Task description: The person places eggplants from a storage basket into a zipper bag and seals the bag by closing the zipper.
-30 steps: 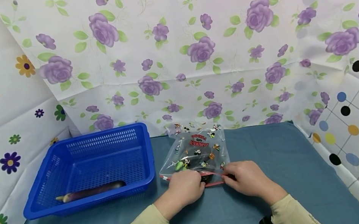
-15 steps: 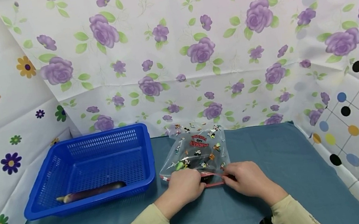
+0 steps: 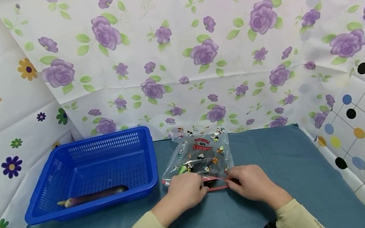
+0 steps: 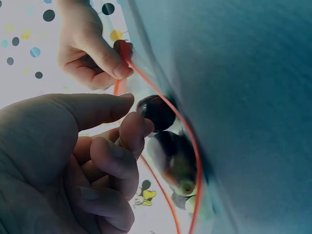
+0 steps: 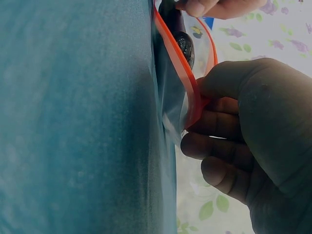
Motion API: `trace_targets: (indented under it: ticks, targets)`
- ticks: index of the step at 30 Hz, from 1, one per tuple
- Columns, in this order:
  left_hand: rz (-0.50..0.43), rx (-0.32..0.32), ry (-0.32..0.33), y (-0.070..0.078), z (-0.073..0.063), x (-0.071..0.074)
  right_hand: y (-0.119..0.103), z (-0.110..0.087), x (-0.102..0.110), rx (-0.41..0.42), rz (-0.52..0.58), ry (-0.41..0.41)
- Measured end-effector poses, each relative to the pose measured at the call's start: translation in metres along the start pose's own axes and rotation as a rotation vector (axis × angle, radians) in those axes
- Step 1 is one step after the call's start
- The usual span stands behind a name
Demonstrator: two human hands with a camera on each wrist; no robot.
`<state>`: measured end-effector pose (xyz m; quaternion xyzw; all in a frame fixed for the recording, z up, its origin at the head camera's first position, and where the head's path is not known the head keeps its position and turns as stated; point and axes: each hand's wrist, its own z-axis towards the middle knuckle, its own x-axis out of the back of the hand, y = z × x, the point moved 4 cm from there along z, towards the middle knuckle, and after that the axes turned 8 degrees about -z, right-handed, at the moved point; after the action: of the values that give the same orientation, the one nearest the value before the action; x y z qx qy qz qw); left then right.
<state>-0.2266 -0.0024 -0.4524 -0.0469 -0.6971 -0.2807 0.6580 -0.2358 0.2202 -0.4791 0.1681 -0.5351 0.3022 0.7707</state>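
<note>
A clear zip bag [image 3: 205, 153] with cartoon prints lies on the table, its red-edged mouth toward me and gaping. Inside show dark, glossy vegetables that look like eggplants [image 4: 157, 113], one with a greenish end, and something pale green. My right hand [image 3: 251, 182] pinches the right end of the red rim [image 5: 184, 73] between thumb and fingers. At the mouth's left part is my left hand [image 3: 186, 191], fingers loosely bent. In the left wrist view a gap shows between its thumb and forefinger, and the red rim runs behind its fingers.
To the left stands a blue plastic basket [image 3: 144, 191] with one purple eggplant [image 3: 92, 196] lying along its near side. A blue-green cloth [image 3: 278, 147] covers the table. Flowered and dotted sheets [image 3: 177, 52] hang behind and on both sides.
My left hand has shifted slightly to the left along the bag's mouth. The right hand keeps its place on the rim, and the bag's mouth still gapes.
</note>
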Motion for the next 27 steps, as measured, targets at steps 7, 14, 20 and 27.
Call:
trace_targets:
  ticks: [7,14,20,27]
  targets:
    - [-0.038,-0.036,0.082,0.002,-0.005,0.016,0.001,-0.002,0.001,-0.001,0.009,0.003]
    - [-0.1,-0.059,0.158,-0.002,-0.012,0.04,0.001,-0.001,0.001,0.0,0.006,-0.003]
    - [-0.153,-0.051,0.192,-0.008,-0.017,0.057,0.001,-0.001,0.001,-0.001,0.008,-0.004]
    - [-0.163,-0.04,0.26,-0.018,-0.023,0.074,0.001,-0.001,0.001,0.008,0.005,0.001]
